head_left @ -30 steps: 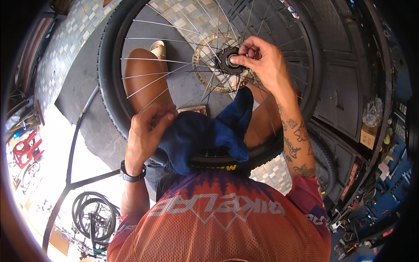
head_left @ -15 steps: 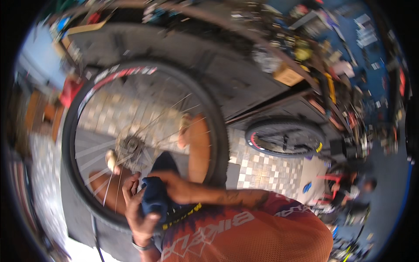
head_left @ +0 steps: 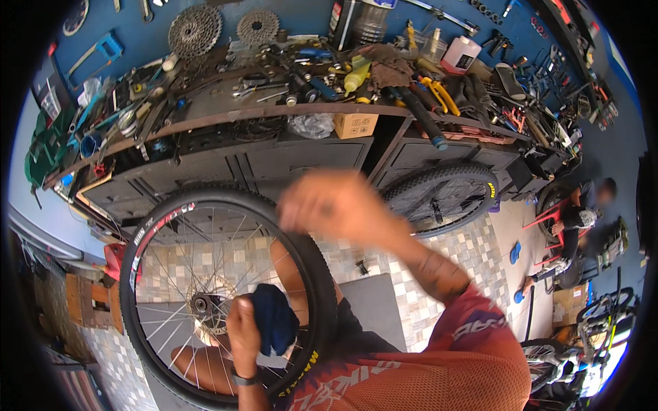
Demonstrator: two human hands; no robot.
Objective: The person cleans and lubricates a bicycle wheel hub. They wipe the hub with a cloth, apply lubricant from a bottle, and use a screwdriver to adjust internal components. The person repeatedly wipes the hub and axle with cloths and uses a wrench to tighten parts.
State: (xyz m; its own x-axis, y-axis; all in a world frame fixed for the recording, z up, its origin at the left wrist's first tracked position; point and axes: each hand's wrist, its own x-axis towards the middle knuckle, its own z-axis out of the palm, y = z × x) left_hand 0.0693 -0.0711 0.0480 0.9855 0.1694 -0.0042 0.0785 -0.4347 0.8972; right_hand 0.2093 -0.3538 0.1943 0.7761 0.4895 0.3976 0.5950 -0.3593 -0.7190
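Observation:
A bicycle wheel [head_left: 323, 294] with a black knobby tyre stands upright before me, between my legs. Its hub [head_left: 200, 304] and brake rotor [head_left: 218, 291] show among the spokes. Low in the wheel's right half, my left hand [head_left: 243, 330] is closed on a dark blue cloth [head_left: 275, 318], which bulges out to the right of the fingers. My right hand [head_left: 336, 207] is raised off the cloth, over the tyre's upper right side toward the workbench. Motion smears its fingers, so whether they grip anything does not show.
A cluttered workbench [head_left: 226, 116] spans the far side, bearing tools, a yellow-green bottle [head_left: 356, 75] and yellow-handled pliers [head_left: 440, 94]. A second wheel [head_left: 473, 205] leans against its drawers. A red chair [head_left: 558, 222] with a seated person and a bicycle [head_left: 548, 366] are at the right.
My right hand has left the cloth and swung up and to the right. My left hand keeps the cloth. The view has tilted up, bringing more of the workbench into sight.

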